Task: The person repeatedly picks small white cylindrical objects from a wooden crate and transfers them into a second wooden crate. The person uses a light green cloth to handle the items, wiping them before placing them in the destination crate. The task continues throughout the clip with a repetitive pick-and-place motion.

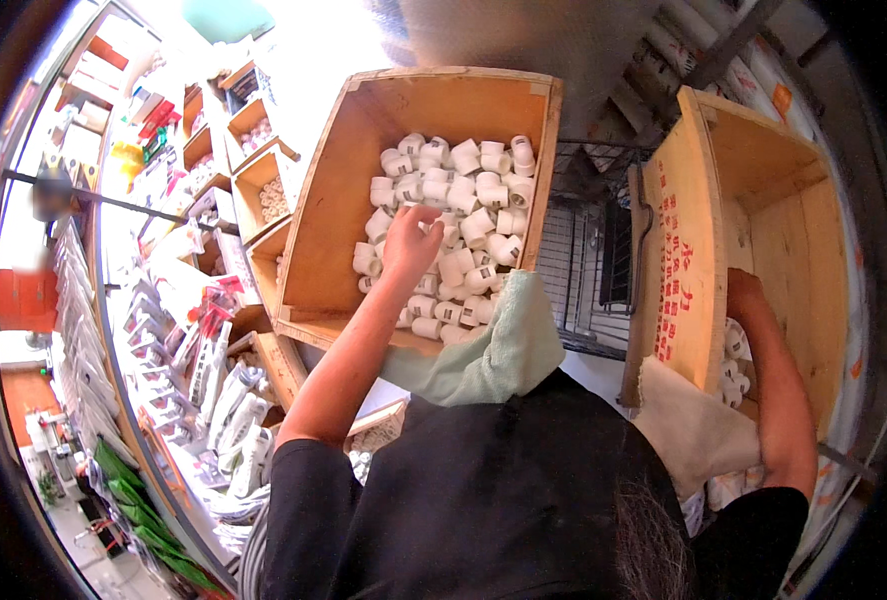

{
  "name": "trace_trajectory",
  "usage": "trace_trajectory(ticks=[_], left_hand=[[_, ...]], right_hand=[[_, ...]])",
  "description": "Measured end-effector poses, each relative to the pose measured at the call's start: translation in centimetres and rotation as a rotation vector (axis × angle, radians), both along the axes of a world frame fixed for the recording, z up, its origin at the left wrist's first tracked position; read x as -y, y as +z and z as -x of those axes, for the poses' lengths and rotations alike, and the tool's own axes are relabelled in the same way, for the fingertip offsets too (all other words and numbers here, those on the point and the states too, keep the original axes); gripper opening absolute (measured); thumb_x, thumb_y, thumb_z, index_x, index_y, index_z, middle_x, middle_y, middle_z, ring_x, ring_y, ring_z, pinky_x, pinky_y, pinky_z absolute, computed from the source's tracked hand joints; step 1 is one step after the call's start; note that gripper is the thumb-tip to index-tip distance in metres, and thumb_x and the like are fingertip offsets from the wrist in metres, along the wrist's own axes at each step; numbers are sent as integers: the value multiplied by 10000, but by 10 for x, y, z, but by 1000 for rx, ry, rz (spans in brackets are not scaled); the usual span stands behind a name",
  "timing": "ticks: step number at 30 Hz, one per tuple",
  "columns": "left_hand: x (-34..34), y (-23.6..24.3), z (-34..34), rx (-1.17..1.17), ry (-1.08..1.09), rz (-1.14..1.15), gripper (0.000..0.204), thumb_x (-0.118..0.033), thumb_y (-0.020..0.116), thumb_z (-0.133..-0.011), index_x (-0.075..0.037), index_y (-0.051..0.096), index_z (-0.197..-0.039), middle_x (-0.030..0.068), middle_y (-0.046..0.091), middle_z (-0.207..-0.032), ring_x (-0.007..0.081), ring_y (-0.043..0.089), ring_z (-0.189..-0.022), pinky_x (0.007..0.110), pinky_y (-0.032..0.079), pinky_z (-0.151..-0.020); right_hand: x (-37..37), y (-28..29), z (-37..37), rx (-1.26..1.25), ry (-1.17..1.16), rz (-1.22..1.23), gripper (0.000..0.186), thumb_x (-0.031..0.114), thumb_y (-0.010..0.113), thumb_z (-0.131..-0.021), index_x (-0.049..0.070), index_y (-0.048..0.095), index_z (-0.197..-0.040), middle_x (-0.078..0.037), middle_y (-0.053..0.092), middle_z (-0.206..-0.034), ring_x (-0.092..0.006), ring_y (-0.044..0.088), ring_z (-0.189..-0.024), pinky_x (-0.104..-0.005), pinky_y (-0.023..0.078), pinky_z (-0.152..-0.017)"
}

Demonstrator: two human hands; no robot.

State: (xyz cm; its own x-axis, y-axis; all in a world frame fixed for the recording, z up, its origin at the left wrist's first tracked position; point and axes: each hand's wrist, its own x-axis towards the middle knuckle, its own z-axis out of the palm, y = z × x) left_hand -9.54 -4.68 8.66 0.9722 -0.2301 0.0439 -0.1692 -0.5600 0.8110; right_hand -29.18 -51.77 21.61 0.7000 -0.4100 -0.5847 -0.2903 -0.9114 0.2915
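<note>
Many white plastic elbow and straight fittings (478, 225) fill much of a wooden box (323, 230) in front of me, with a pale green cloth (503, 340) over its near right edge. My left hand (413, 235) reaches into this pile, fingers curled on a white fitting. At my right stands a second wooden box (783, 210) with red lettering on its side and a few white fittings (733, 370) low inside. My right hand (743, 290) is down in that box, its fingers hidden. A beige cloth (693, 430) hangs by its near edge.
Wooden bins of small fittings (261, 195) and packaged goods (223, 420) line the left. A black wire rack (588, 260) sits between the two boxes. Long pipes (733, 75) lie at the upper right, and a metal rail (93, 195) crosses the left side.
</note>
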Motion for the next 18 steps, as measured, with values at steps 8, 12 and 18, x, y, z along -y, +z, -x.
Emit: trace_trajectory(ticks=[8, 12, 18], left_hand=[[1, 1, -2, -17, -5, 149, 133, -77, 664, -885, -36, 681, -1011, 52, 616, -934, 103, 579, -677, 255, 487, -635], [3, 3, -3, -2, -20, 157, 117, -67, 658, -894, -37, 681, -1005, 43, 625, -950, 100, 579, -697, 247, 486, -640], [10, 23, 1, 80, -54, 239, 135, -56, 650, -905, -45, 671, -1037, 30, 641, -959, 92, 575, -736, 245, 491, -653]], right_hand=[[10, 38, -16, 538, 10, -36, 422, 214, 711, -795, 112, 634, -1197, -189, 676, -1096, -371, 654, -1015, -472, 520, -878], [6, 66, -21, 783, -100, -92, 451, 163, 690, -821, 143, 602, -1262, -177, 656, -1102, -341, 657, -1007, -430, 521, -874], [-64, 124, -29, 1097, 102, -57, 511, 30, 633, -853, 162, 541, -1338, -125, 581, -1216, -264, 598, -1094, -365, 497, -927]])
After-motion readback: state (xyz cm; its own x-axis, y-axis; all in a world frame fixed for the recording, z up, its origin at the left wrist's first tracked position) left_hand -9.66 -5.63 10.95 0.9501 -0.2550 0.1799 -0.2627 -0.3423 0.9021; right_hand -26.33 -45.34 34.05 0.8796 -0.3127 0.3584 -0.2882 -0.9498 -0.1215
